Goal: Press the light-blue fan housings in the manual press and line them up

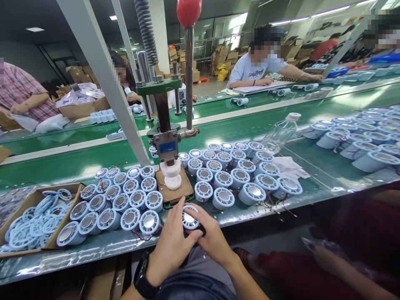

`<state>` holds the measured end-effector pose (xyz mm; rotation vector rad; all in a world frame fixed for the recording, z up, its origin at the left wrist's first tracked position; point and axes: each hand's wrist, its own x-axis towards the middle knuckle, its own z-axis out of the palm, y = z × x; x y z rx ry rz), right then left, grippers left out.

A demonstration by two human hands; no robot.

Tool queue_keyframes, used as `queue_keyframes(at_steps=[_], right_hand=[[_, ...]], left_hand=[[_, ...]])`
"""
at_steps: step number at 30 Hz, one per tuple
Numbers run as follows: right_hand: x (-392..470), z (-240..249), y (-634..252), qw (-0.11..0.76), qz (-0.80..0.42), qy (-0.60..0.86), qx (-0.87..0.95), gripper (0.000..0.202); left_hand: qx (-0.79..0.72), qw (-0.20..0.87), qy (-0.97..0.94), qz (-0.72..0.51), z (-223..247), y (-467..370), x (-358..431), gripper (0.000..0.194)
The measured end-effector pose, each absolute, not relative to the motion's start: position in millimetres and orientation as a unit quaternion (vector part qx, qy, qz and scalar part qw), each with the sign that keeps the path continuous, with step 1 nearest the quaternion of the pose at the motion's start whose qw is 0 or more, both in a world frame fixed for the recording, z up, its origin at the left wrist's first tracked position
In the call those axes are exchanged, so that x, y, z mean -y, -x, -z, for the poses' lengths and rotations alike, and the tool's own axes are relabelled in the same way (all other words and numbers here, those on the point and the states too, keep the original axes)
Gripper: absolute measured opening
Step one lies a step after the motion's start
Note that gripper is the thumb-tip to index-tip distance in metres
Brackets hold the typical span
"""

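Two hands, left point(171, 235) and right point(215, 235), are curled partway round one round light-blue piece point(190, 217), its silver disc facing up; I read fingers along 9 and 2 o'clock and the thumbs close together near 6. Step in hand, my judgement: steadying and orienting this one piece, held just in front of the lever press. Next move, as I judge it, calls for even support from both sides, the face kept up and the fingers kept clear of the rim. Clock centred on the held piece: at 11, the white round seat point(173, 182) on its cardboard pad point(183, 192) has nothing on it, with the white press head point(170, 168) close above; at 12, high up, the red lever knob point(189, 12). Similar pieces on the left point(130, 218) stand in rows from 9 to 11, those on the right point(223, 198) from 1 to 3, with thin wires point(271, 204) among them. Further out at 9, a cardboard box point(76, 192) of loose rings point(34, 227), cut off at the frame edge. Unclear: the held piece's underside and any wires, masked by the palms; something dark under its right edge; a blurred neighbour's arm point(334, 260) at 4.
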<state>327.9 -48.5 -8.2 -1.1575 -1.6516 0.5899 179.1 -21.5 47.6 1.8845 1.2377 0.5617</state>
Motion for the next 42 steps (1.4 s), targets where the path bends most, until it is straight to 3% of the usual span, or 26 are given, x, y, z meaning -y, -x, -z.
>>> queue_keyframes(at_steps=[4, 7, 19, 26, 42], right_hand=[[49, 3, -338, 0.465, -0.285, 0.473, 0.692, 0.052], [51, 8, -336, 0.469, -0.281, 0.493, 0.677, 0.062], [59, 24, -293, 0.537, -0.045, 0.588, 0.603, 0.062], [58, 30, -294, 0.54, -0.05, 0.58, 0.608, 0.065], [59, 31, -292, 0.55, -0.051, 0.576, 0.602, 0.066]], left_hand=[[-0.446, 0.434, -0.749, -0.227, -51, -174, 18, 0.064], [-0.468, 0.436, -0.726, -0.253, -49, -176, 18, 0.058], [-0.599, 0.362, -0.654, -0.287, -43, -189, 32, 0.045], [-0.592, 0.402, -0.64, -0.28, -39, -184, 32, 0.048], [-0.579, 0.377, -0.663, -0.288, -40, -185, 34, 0.045]])
